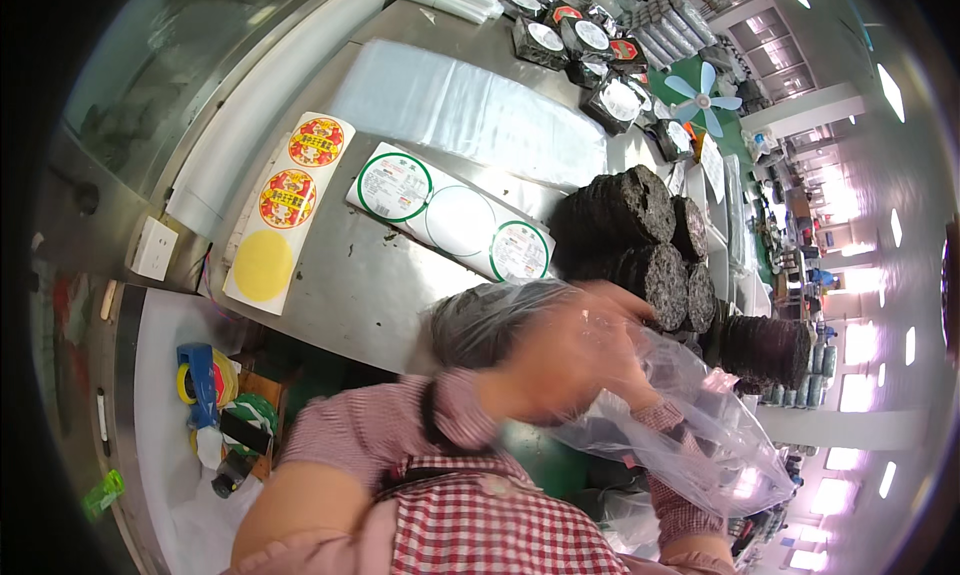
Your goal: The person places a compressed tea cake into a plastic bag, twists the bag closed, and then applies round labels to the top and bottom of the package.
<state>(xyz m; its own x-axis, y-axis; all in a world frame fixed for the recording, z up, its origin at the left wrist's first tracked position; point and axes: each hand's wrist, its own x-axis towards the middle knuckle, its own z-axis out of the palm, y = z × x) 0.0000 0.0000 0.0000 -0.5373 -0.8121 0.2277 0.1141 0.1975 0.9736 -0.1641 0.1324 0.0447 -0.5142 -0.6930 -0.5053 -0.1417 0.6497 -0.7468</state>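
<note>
- The left hand (560,360) was raised in the middle of the view, blurred by motion, its sleeve pink-striped with a dark band at the wrist.
- Its fingers (610,310) curled around the mouth of a clear plastic bag (700,425); how tightly they pinched it could not be told through the blur.
- A dark round disc (490,320) sat inside the bag's upper end, just left of those fingers and touching the hand.
- The rest of the bag hung below and to the right of the fingers, crumpled and glossy.
- The right hand (672,415) was mostly hidden behind the bag, below the left fingers; only a striped cuff showed, and whether its fingers were spread or closed could not be told.
- Stacks of dark round discs (630,230) lay on their sides on the steel table (360,285), just above the fingers.
- Further above and left of the fingers lay a white sheet of round green-rimmed labels (455,220) and another sheet of red and yellow round labels (285,205).
- Far above, wrapped dark packs with round labels (575,45) were grouped on the table.
- A red-and-white checked apron (480,530) filled the lower edge.
</note>
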